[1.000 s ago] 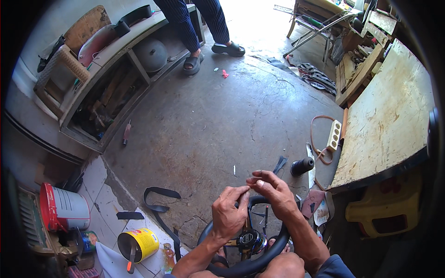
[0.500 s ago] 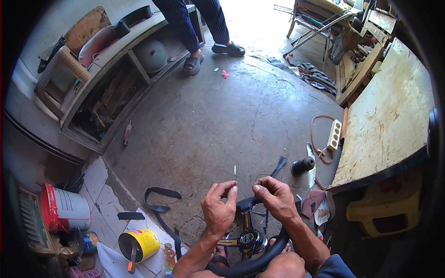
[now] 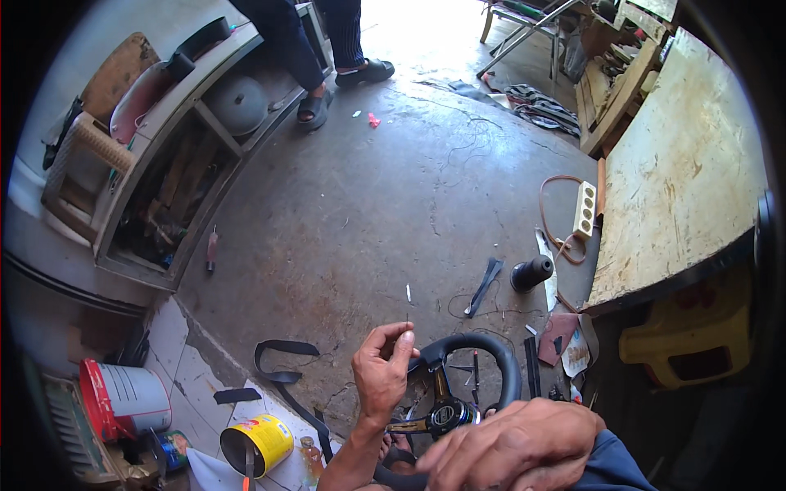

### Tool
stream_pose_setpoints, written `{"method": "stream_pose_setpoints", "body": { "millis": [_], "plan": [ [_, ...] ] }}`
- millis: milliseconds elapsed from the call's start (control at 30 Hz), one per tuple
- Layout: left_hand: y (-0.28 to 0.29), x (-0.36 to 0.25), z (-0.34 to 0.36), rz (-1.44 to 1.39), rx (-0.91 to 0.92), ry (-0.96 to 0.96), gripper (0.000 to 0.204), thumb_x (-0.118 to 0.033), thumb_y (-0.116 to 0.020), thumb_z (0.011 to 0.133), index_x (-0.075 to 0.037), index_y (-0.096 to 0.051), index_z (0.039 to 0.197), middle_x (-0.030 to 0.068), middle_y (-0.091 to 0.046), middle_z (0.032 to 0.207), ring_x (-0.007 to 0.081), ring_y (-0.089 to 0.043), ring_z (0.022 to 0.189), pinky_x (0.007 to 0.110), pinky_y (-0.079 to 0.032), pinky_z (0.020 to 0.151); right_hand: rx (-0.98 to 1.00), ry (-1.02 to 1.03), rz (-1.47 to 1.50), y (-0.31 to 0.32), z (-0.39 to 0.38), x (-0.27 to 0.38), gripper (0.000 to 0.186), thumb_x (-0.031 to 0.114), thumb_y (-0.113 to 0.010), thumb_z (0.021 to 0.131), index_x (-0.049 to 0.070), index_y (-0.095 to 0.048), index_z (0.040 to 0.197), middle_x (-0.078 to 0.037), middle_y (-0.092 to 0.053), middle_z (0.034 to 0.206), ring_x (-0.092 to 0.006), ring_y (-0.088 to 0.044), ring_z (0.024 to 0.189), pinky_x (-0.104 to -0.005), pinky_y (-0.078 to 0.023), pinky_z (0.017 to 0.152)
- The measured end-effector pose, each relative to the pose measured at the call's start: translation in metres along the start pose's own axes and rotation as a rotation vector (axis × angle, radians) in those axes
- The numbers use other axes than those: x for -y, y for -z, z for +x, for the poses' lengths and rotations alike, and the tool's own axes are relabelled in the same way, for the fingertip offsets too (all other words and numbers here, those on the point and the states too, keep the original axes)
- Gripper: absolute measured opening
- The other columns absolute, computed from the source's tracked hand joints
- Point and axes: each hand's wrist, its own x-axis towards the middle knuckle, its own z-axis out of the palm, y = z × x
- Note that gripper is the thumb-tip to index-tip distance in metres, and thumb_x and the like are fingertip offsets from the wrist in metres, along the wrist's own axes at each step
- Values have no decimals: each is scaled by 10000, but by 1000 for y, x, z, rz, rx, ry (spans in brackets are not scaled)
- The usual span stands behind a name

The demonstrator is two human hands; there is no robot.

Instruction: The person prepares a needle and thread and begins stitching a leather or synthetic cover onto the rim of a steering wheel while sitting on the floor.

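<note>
A black steering wheel [image 3: 506,360] with dark, shiny spokes and a round hub [image 3: 446,416] rests low in front of me, near my feet. My left hand [image 3: 383,372] is raised by its upper left rim, thumb and forefinger closed on a thin dark needle [image 3: 407,317] that points up. Close to the camera, my right hand [image 3: 520,446] covers the lower right of the wheel. Its fingers point left and are smeared by motion, so whether they hold anything is hidden. A thin dark tool [image 3: 476,368] shows inside the wheel's ring.
Black strips [image 3: 485,286] and a dark bottle-shaped object [image 3: 532,272] lie or stand ahead, near a white power strip [image 3: 584,209]. At left are a yellow can [image 3: 270,442], a red-and-white bucket [image 3: 131,397] and a long black strap [image 3: 282,348]. A person's legs [image 3: 299,49] stand at the far cabinet.
My right hand has left the rim, moving down and toward me. The left hand stays raised in its pinch. The view has shifted slightly, and the other person's feet have moved little.
</note>
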Motion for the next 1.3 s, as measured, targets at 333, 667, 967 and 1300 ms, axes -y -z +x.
{"method": "stream_pose_setpoints", "body": {
  "millis": [333, 667, 967, 1300],
  "plan": [
    [13, 0, -2, -174, 61, 97, 160, -51, -687, 973, 40, -703, 1103, 68, -705, 922, 122, -675, 752, 255, -538, 724, 179, -226, 94, 17, 7, 7, 160, 41, -734, 898, -90, -673, 966, -183, -659, 791, -281, -623, 599, -372, -461, 517],
    [5, -2, -6, -162, 59, 33, 164, -56, -684, 983, 43, -697, 1113, 68, -713, 949, 110, -675, 780, 251, -551, 737, -518, -592, -804, 56, -36, -91, 135, 96, -781, 896, -21, -775, 964, -67, -710, 774, -63, -607, 660, -244, -472, 582],
    [-1, 0, -9, -99, 41, -54, 153, -71, -695, 987, 18, -712, 1110, 73, -749, 966, 116, -714, 777, 255, -574, 702, -569, -647, -876, 53, -36, -94, 183, 133, -795, 889, 4, -796, 1019, -140, -773, 831, -82, -676, 639, -257, -511, 553],
    [-8, -2, -11, -89, 26, -88, 153, -67, -708, 978, 32, -719, 1094, 103, -768, 990, 166, -758, 867, 279, -597, 762, -525, -486, -949, 45, -37, -98, 145, 73, -744, 934, -65, -756, 978, -98, -762, 822, -115, -727, 737, -260, -583, 638]
  ]
}}
